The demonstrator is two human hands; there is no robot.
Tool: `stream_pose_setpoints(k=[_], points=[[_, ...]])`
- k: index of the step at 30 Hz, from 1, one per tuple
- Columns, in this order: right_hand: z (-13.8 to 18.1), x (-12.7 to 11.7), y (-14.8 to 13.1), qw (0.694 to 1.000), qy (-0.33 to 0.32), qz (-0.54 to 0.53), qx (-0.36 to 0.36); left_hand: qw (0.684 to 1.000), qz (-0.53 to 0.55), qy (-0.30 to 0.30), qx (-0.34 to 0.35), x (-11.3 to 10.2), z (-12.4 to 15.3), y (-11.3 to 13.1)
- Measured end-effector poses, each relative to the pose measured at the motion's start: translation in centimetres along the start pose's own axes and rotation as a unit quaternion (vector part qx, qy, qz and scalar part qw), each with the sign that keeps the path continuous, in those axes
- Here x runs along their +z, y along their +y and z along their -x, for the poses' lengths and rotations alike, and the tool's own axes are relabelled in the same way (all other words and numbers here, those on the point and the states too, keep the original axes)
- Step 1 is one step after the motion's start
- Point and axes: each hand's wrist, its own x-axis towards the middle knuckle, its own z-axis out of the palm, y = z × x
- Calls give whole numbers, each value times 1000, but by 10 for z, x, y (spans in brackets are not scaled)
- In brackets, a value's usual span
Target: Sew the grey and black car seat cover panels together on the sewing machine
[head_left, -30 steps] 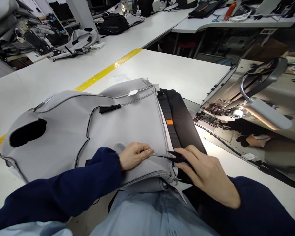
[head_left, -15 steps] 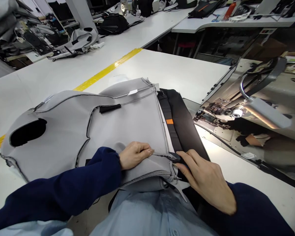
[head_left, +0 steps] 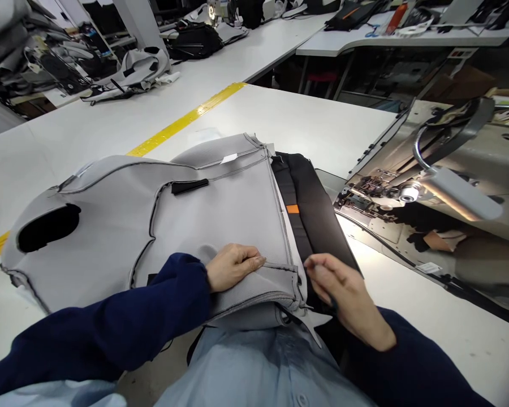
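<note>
A large grey padded fabric cover point(head_left: 220, 220) with dark seams lies inside out on the table, a round dark opening point(head_left: 48, 228) at its left end. At its near edge, the fingers of my left hand point(head_left: 235, 267) are closed on a stitched seam. My right hand point(head_left: 343, 291) is just right of the cover's corner, over the black part, fingers curled together and slightly blurred. A small dark tip shows beneath that hand; what it belongs to is mostly hidden. The black panel point(head_left: 322, 209) with an orange tab point(head_left: 292, 209) sticks out from under the cover.
A sewing machine point(head_left: 407, 192) with a lit lamp point(head_left: 462, 195) stands close on the right. Yellow tape point(head_left: 190, 117) crosses the white table point(head_left: 314, 118). Another grey cover point(head_left: 133, 70) and a black bag point(head_left: 197, 42) lie farther back. Grey pieces are piled at the far left.
My right hand has drawn back from the cover's corner, slightly right, taking the dark object from the seam out of sight. My left hand keeps its place on the seam.
</note>
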Motion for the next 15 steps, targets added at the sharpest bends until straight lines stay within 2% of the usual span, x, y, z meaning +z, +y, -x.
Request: stream_pose_setpoints(k=[2,4,6,8,11,15], points=[[-3,-7,-8,987,61,-149,17,1000,-4,-5,-9,2,-2,-3],[-4,-14,-15,983,104,-150,-6,1000,0,-6,-15,4,-3,-5],[-3,-18,-15,996,85,-16,-35,1000,8,-4,-10,4,-3,-5],[0,-19,-8,987,11,139,-74,1000,12,-3,-6,3,-2,-4],[6,-17,7,939,-61,298,-161,1000,10,-7,-7,1,0,-1],[11,-16,12,862,-47,431,-263,1000,12,-7,-10,1,0,0]])
